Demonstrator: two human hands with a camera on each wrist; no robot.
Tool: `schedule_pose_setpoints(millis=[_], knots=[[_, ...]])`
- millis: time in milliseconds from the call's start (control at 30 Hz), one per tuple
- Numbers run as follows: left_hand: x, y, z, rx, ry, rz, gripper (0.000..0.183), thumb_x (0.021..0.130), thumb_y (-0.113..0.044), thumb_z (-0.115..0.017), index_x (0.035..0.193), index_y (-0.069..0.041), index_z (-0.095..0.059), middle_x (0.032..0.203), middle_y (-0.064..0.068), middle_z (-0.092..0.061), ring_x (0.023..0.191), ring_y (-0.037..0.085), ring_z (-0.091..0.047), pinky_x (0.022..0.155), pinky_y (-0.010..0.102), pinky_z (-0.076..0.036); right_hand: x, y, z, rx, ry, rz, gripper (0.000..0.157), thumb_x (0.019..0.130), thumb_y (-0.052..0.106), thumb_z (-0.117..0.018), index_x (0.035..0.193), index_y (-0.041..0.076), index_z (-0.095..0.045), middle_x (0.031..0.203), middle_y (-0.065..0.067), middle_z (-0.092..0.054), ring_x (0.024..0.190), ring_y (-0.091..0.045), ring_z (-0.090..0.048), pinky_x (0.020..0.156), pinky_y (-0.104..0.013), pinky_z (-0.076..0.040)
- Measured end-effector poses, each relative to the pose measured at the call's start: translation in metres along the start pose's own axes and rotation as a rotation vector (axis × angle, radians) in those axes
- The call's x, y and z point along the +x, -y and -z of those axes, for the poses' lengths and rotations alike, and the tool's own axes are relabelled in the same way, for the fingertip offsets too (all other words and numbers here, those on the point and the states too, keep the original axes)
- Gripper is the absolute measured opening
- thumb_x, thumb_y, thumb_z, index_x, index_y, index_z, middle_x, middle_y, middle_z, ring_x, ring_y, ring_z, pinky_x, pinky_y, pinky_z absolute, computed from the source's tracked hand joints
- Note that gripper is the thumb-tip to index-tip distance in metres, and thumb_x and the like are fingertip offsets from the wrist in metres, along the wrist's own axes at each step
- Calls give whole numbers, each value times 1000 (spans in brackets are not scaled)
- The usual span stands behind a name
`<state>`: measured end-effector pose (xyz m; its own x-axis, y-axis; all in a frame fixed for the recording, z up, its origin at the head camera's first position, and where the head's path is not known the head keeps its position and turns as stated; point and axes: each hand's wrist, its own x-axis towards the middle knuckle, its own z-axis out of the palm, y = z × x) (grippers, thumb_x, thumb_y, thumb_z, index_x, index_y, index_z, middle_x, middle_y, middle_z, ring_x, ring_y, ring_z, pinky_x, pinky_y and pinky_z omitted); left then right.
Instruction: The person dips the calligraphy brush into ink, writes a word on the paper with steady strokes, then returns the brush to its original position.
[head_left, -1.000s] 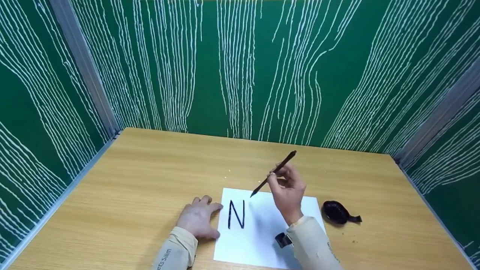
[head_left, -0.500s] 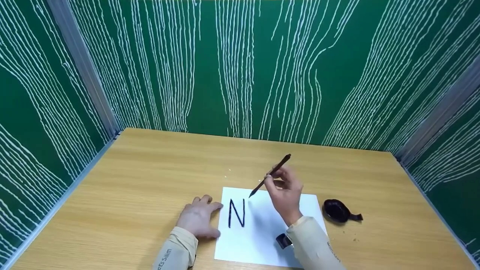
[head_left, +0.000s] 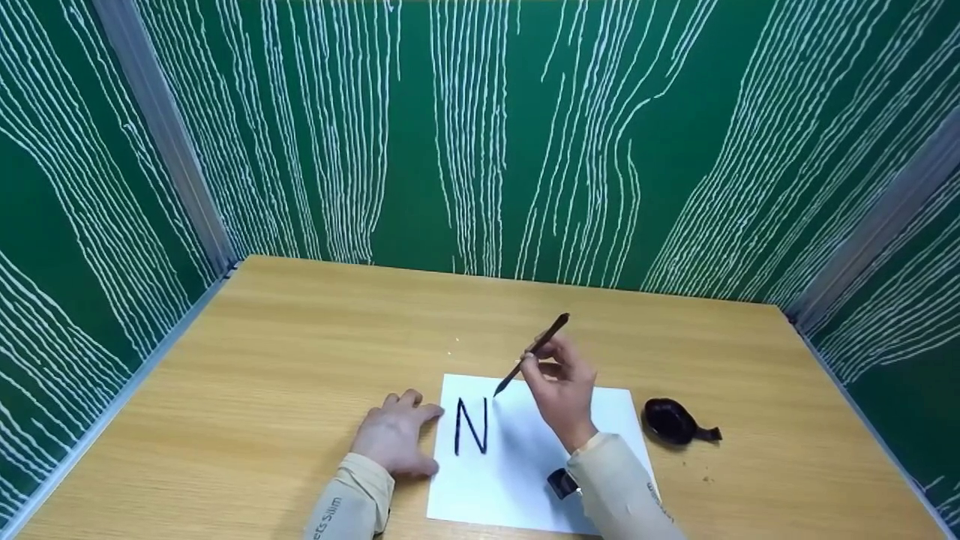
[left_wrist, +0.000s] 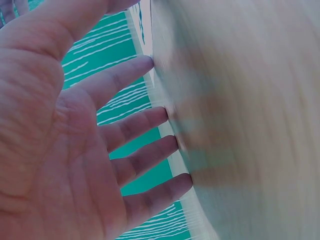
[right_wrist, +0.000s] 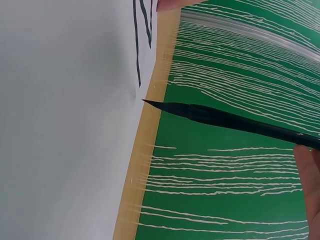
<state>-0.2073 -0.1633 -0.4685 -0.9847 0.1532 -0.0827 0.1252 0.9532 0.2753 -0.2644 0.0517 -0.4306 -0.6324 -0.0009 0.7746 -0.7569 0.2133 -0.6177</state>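
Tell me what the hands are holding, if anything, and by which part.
The right hand holds a dark brush around the middle of its length. The left hand grips nothing; it rests at the left edge of the paper.

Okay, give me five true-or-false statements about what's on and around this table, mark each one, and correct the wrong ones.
1. The left hand rests by the left edge of the paper. True.
2. The paper bears a circle. False: it bears the letter N.
3. The right hand holds a brush. True.
4. The black dish lies on the paper. False: it lies on the table.
5. The green wall bears white lines. True.
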Motion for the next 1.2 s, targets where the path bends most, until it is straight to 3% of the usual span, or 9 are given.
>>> schedule_pose_setpoints(millis=[300, 867, 1200], knots=[[0, 1, -1, 4, -15, -3, 78, 48, -42, -73, 121, -26, -51, 125, 8, -44, 108, 28, -41, 84, 50, -39, 1, -4, -2, 34, 4, 46, 23, 72, -11, -55, 90, 3, -55, 73, -10, -60, 64, -17, -62, 57, -26, -53], [0, -1, 0, 2, -5, 10, 79, 48, -42, -73, 122, -27, -50, 125, 8, -43, 109, 29, -41, 85, 50, -39, -1, -4, -2, -26, 0, 10, 23, 73, -7, -58, 93, 6, -55, 76, -10, -61, 69, -13, -62, 59, -28, -54], [0, 0, 1, -1, 5, -14, 77, 51, -42, -72, 122, -25, -50, 127, 9, -42, 110, 30, -40, 83, 52, -38, -1, -6, -1, 14, 3, 37, 24, 72, -10, -57, 91, 3, -55, 73, -9, -61, 66, -15, -62, 55, -27, -53]])
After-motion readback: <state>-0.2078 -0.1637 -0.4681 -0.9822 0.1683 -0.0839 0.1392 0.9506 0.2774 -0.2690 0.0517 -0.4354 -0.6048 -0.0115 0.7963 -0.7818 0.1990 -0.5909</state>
